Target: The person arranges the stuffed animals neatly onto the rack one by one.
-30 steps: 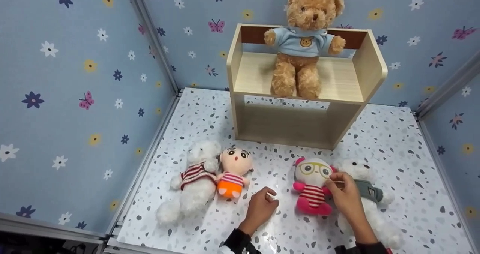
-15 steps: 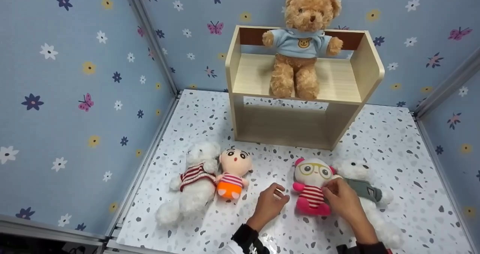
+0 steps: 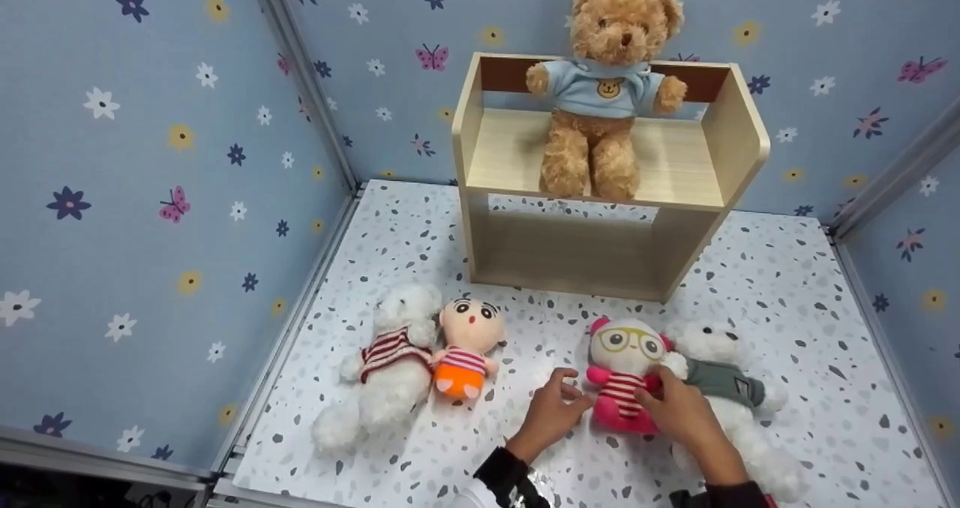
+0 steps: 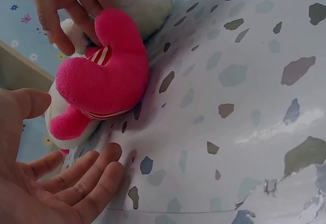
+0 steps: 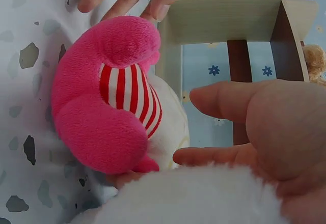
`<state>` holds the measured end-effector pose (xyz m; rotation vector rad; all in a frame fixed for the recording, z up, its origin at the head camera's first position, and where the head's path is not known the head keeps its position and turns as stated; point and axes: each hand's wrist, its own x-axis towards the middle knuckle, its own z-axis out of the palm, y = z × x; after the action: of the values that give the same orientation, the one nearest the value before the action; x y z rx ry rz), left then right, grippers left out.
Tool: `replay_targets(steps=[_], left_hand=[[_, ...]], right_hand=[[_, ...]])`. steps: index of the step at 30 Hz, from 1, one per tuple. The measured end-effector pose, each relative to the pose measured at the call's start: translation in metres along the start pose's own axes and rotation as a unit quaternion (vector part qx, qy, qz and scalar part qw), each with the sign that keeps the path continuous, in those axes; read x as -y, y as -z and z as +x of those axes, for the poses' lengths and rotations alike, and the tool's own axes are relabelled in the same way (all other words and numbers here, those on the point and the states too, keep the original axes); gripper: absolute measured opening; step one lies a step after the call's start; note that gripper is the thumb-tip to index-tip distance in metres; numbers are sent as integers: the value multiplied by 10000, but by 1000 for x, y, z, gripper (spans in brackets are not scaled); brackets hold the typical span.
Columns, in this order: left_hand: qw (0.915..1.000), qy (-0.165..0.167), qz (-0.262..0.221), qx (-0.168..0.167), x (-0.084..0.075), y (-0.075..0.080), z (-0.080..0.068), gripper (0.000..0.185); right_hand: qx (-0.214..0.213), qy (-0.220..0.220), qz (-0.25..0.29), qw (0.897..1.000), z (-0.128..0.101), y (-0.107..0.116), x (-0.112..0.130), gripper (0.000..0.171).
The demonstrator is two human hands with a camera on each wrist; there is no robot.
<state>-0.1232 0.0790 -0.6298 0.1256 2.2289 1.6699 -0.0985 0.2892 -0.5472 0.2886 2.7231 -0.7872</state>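
On the speckled tabletop (image 3: 420,223), between 2 white plush bears, a pink plush doll with glasses (image 3: 626,373) lies flanked by an open left hand (image 3: 551,412) and a right hand (image 3: 675,410) touching its soft, light, squashable body, best gripped around the striped middle.

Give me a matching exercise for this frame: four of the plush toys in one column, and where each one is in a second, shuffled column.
Toys
1. brown teddy bear
2. pink doll with glasses
3. doll in orange shorts
4. white bear in grey top

Places
A. lying on the speckled table, farthest right
B. sitting on the wooden shelf
C. between the left hand and right hand
D. beside the white bear in the striped top

Pairs: 1-B, 2-C, 3-D, 4-A
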Motion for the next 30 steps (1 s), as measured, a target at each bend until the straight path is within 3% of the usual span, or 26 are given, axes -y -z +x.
replay_targets(steps=[9, 16, 23, 30], left_hand=[[9992, 117, 14, 373, 2, -7, -4, 69], [9979, 207, 86, 606, -1, -8, -2, 74], [9969, 345, -137, 700, -6, -10, -2, 75], [9973, 358, -148, 628, -7, -14, 1, 86]], right_hand=[[436, -55, 38, 9990, 4, -14, -6, 76], [501, 60, -39, 9987, 8, -19, -7, 92], [549, 161, 30, 9984, 11, -20, -7, 94], [534, 192, 18, 9984, 14, -21, -5, 96]])
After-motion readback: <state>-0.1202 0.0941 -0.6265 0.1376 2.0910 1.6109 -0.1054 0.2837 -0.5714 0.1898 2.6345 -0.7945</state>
